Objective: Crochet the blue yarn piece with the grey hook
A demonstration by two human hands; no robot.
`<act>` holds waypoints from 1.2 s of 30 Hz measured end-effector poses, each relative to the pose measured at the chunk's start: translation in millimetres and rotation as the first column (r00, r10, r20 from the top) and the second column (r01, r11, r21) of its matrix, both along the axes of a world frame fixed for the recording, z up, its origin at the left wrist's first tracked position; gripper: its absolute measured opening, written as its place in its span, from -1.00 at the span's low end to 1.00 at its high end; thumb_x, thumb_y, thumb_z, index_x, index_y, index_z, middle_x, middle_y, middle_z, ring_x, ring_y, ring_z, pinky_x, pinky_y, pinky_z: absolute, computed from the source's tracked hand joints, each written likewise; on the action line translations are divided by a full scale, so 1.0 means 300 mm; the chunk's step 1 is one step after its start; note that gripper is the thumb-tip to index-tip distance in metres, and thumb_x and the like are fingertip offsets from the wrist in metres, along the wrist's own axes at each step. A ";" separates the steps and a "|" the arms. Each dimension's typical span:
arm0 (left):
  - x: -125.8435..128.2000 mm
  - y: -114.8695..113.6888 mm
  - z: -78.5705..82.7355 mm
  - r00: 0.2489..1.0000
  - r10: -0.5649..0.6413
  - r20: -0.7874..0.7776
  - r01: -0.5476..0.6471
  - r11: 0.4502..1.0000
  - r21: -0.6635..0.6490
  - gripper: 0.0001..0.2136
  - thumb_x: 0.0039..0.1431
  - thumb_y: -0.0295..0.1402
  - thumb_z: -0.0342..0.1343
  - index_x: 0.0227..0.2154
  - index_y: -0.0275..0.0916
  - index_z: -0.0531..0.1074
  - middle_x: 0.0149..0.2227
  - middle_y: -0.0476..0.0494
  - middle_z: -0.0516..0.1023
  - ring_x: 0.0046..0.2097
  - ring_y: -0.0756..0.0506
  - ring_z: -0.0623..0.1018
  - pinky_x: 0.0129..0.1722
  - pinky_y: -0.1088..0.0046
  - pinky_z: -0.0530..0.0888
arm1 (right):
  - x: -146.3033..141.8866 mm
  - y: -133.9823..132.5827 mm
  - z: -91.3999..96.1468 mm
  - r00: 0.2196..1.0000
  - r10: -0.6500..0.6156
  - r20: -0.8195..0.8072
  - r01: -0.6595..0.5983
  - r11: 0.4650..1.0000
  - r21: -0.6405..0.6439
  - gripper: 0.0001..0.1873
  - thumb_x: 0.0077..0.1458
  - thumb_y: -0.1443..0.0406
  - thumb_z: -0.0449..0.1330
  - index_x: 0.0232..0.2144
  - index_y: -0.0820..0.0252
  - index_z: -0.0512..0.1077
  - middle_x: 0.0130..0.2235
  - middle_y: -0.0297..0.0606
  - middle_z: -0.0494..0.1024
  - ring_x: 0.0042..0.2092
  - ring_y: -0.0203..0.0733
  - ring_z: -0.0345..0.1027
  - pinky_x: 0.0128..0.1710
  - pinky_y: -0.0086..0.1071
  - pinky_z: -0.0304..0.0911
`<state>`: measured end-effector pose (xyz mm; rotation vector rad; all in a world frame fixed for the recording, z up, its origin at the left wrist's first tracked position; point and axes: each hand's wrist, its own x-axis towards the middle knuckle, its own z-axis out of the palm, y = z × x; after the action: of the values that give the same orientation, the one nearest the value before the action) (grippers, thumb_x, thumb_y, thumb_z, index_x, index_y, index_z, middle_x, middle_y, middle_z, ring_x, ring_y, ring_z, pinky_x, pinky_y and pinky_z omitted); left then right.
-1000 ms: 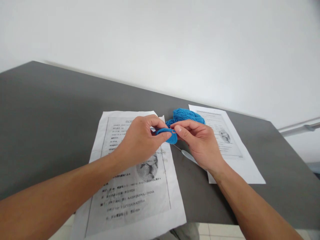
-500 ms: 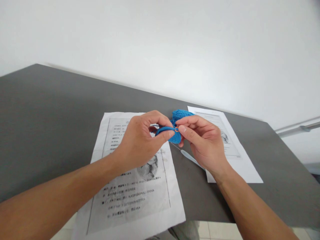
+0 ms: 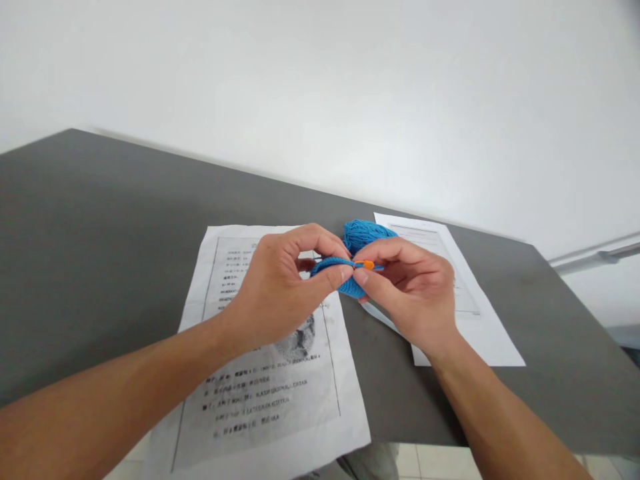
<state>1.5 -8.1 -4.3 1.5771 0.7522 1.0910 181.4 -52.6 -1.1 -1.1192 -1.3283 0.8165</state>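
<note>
No text is legible. The white printed paper sheet at 6 o'clock on the grey table carries dark lines of characters around a greyscale round figure, all too blurred to read. The second white printed sheet at 3 o'clock bears fainter lines of print, likewise unreadable. No brands, numbers or signs can be made out.

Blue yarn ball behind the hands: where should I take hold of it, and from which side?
Grip the blue yarn ball across its rounded top, coming from above and behind. Its near side is covered by the right hand and the crochet piece, while its far side on the table looks exposed.
</note>
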 end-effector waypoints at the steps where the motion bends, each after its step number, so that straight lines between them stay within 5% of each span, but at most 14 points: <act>1: 0.000 0.000 0.001 1.000 0.000 0.007 0.000 1.000 -0.017 -0.96 0.11 -0.43 0.35 -0.37 -0.19 0.62 -0.26 -0.06 0.69 -0.15 -0.10 0.63 -0.20 0.39 0.55 | -0.003 -0.002 0.004 0.999 -0.025 0.024 0.025 1.000 0.011 -0.92 0.00 0.37 0.47 -0.43 0.07 0.67 -0.43 -0.35 0.65 -0.48 -0.29 0.41 -0.54 -0.39 0.39; 6: -0.009 0.020 0.016 0.984 -0.014 0.178 0.049 0.980 -0.195 -0.92 0.06 -0.38 0.34 -0.34 -0.20 0.64 -0.23 -0.12 0.72 -0.18 -0.12 0.66 -0.23 0.36 0.63 | -0.004 -0.007 0.009 0.997 -0.070 0.034 0.069 0.998 0.011 -0.90 -0.03 0.39 0.42 -0.49 0.08 0.62 -0.50 -0.38 0.58 -0.52 -0.29 0.40 -0.60 -0.41 0.32; 10: -0.017 0.055 0.028 0.969 0.098 0.228 -0.027 0.955 -0.295 -0.92 -0.01 -0.47 0.30 -0.40 -0.22 0.64 -0.25 -0.13 0.72 -0.24 -0.10 0.65 -0.29 0.37 0.64 | -0.005 -0.004 0.006 0.997 -0.060 0.040 0.060 0.998 -0.016 -0.91 -0.05 0.38 0.40 -0.52 0.10 0.59 -0.56 -0.40 0.52 -0.57 -0.31 0.36 -0.66 -0.44 0.23; 14: -0.037 0.100 0.035 0.968 0.157 0.198 -0.100 0.957 -0.274 -0.88 -0.09 -0.51 0.36 -0.42 -0.24 0.66 -0.32 -0.07 0.71 -0.29 -0.04 0.62 -0.22 0.39 0.63 | -0.006 0.002 0.008 0.997 -0.060 0.044 0.062 0.997 -0.047 -0.92 -0.07 0.36 0.37 -0.54 0.11 0.56 -0.58 -0.42 0.51 -0.62 -0.34 0.32 -0.69 -0.44 0.20; 17: -0.060 0.127 0.042 0.995 0.039 0.091 -0.012 0.958 -0.287 -0.92 -0.05 -0.44 0.34 -0.42 -0.26 0.68 -0.34 -0.12 0.73 -0.29 -0.07 0.63 -0.26 0.40 0.59 | 0.002 0.010 0.007 0.997 -0.068 0.035 0.070 0.995 -0.069 -0.94 -0.11 0.36 0.37 -0.54 0.13 0.55 -0.59 -0.44 0.49 -0.67 -0.35 0.31 -0.72 -0.45 0.20; 21: -0.065 0.118 0.044 0.981 0.156 -0.120 -0.160 0.987 -0.028 -0.90 0.05 -0.35 0.37 -0.37 -0.25 0.69 -0.33 -0.13 0.73 -0.29 -0.08 0.61 -0.35 0.46 0.49 | 0.010 0.020 -0.002 0.995 -0.102 0.004 0.102 0.994 -0.037 -0.93 -0.12 0.36 0.39 -0.54 0.14 0.56 -0.59 -0.45 0.49 -0.68 -0.36 0.32 -0.73 -0.47 0.24; 26: -0.022 0.043 0.018 0.997 -0.025 -0.069 0.035 0.990 0.138 -0.84 0.11 -0.32 0.40 -0.27 -0.26 0.69 -0.32 -0.07 0.71 -0.34 -0.01 0.57 -0.36 0.51 0.47 | -0.003 0.013 -0.010 0.992 -0.104 -0.077 0.106 0.994 0.017 -0.92 -0.07 0.37 0.41 -0.51 0.14 0.58 -0.56 -0.44 0.52 -0.66 -0.36 0.34 -0.72 -0.49 0.29; 36: 0.010 -0.010 0.030 0.998 -0.001 0.056 0.009 0.991 -0.133 -0.96 0.04 -0.51 0.32 -0.46 -0.29 0.66 -0.52 0.05 0.58 -0.49 0.09 0.46 -0.54 0.67 0.40 | -0.007 -0.007 -0.029 0.996 -0.025 -0.083 0.037 0.988 0.147 -0.84 0.03 0.45 0.38 -0.36 0.08 0.67 -0.41 -0.39 0.62 -0.47 -0.33 0.44 -0.58 -0.49 0.36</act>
<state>4.6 -11.2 4.7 1.4299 0.7673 1.0550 179.1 -54.7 -9.9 -0.9773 -1.2796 0.7202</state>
